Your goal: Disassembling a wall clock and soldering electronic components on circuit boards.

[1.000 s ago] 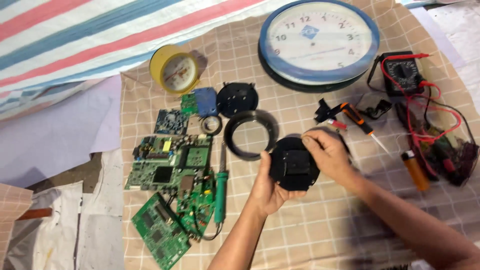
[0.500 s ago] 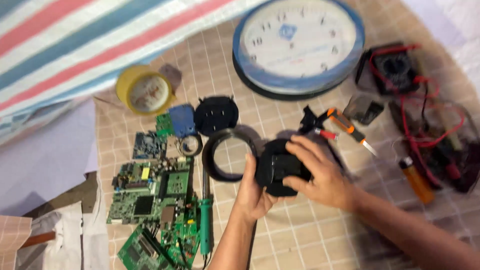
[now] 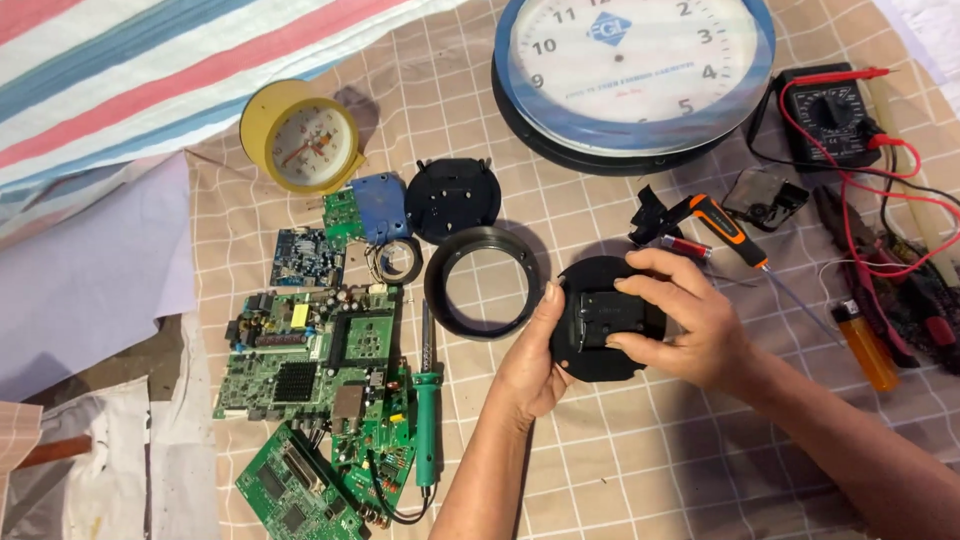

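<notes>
Since a moment ago, both hands and the round black part have slid a little down and to the right on the cloth, and the view has come in closer.

The left hand (image 3: 535,360) cups the left edge of the black round clock back (image 3: 600,325), with its thumb up along the rim and its fingers curled under. The right hand (image 3: 685,320) lies over the top of it, with its fingers wrapped around the small black box in the middle. So both hands grip the same part. It sits just above the checked tablecloth (image 3: 650,450), a bit right of the middle.

Just to the left lies a black ring (image 3: 483,283). Above that ring is a black round cover (image 3: 452,200). A green soldering iron (image 3: 426,400) lies beside green circuit boards (image 3: 310,360). A small yellow clock (image 3: 298,138) sits at the top left. A big wall clock with a blue rim (image 3: 633,75) is at the top. Near the right hand lie an orange-and-black screwdriver (image 3: 728,232), an orange lighter (image 3: 866,345) and a black multimeter with red wires (image 3: 828,112).
</notes>
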